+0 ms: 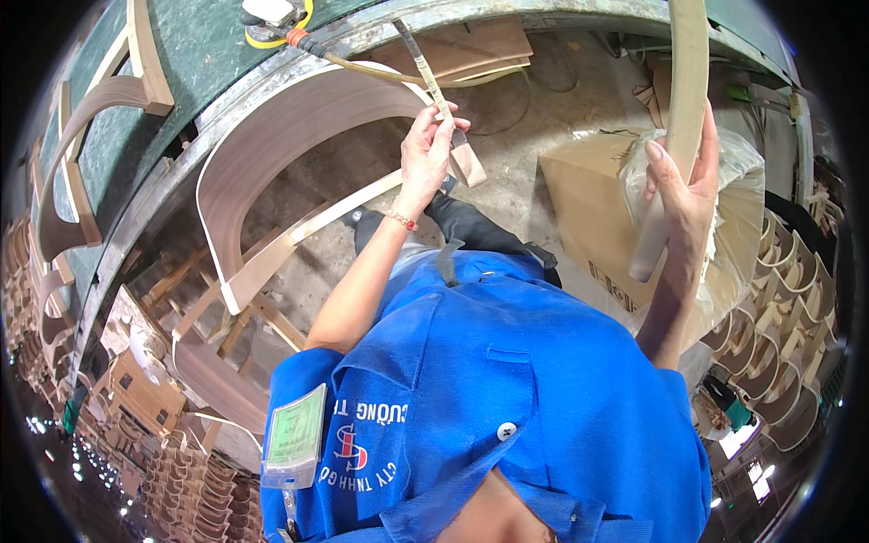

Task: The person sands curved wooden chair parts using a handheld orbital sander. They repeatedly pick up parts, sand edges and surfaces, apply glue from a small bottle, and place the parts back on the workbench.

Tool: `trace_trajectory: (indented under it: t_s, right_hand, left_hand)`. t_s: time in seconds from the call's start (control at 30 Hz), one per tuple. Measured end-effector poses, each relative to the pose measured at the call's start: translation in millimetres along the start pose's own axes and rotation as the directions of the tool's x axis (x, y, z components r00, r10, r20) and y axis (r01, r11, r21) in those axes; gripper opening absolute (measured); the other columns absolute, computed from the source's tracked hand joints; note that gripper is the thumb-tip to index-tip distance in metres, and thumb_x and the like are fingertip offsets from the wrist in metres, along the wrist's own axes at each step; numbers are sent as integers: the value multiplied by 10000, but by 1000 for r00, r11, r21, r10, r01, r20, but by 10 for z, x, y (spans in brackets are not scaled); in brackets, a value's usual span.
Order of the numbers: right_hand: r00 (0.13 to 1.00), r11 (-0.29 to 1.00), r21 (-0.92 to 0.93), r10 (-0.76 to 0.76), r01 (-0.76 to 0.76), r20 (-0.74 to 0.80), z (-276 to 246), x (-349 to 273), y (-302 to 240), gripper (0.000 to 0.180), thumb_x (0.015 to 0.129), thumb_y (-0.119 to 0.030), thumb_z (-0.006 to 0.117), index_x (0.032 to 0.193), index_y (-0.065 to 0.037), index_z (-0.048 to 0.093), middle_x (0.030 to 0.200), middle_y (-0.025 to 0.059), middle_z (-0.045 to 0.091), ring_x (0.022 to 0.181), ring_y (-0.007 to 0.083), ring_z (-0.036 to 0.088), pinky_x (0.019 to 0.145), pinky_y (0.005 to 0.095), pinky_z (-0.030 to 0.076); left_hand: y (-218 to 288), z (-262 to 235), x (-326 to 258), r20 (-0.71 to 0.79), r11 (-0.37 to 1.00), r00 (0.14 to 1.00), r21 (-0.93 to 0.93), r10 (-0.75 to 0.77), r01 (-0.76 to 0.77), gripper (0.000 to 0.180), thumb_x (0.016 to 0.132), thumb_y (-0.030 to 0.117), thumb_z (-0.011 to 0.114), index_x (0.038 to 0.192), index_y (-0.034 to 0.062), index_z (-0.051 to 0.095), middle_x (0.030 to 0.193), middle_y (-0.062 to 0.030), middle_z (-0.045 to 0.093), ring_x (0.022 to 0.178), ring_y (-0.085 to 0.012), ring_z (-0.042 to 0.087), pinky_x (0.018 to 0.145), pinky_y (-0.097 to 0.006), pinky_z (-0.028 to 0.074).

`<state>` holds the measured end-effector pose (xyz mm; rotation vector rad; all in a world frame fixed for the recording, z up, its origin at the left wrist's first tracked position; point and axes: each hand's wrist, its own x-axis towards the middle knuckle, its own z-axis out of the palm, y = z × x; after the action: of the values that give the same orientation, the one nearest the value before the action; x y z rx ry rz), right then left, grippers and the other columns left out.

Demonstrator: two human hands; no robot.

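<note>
My left hand (427, 152) is closed around a slim stick-like tool (420, 59) with a dark far end and a pale, wrapped-looking middle; its exact kind is unclear. Just behind those fingers ends the straight bar of a bent-plywood frame (262, 140), which leans by the bench to the left. Whether the hand also touches this bar is hard to tell. At the right, my right hand (681, 172) grips a long, pale wooden bar (688, 77) with rounded edges. The bar stands nearly upright in view, its lower end beside my forearm.
A green-topped bench (204, 54) with a metal edge curves across the far side. On it sit a sander (272, 13) with a yellow hose and several bent wooden frames (100, 100). A cardboard box (588, 199) and clear plastic bag (742, 181) stand right. Stacked curved parts (783, 335) lie beyond.
</note>
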<state>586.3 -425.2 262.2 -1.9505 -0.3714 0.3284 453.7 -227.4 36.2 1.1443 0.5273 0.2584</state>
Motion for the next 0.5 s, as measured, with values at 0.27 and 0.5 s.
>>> trace_trajectory:
  t_s: [0.27,0.5]
  right_hand:
    - [993,996,24,88,-90,80,-208,32,172,830,806,-174,734,1505,-100,293,832,19,572,658,67,526,537,219,433]
    - [979,991,-57,129,-122,159,-183,53,168,839,787,-196,738,1508,-129,313,955,43,600,785,89,550,697,245,470]
  left_hand:
    - [6,70,-26,-22,995,1000,104,-6,9,249,1001,200,541,1222,87,552,979,-30,689,805,-12,554,711,-194,440]
    - [43,29,-21,-12,989,999,144,-35,36,242,1002,207,542,1214,90,555,960,-19,681,818,-11,552,717,-189,431]
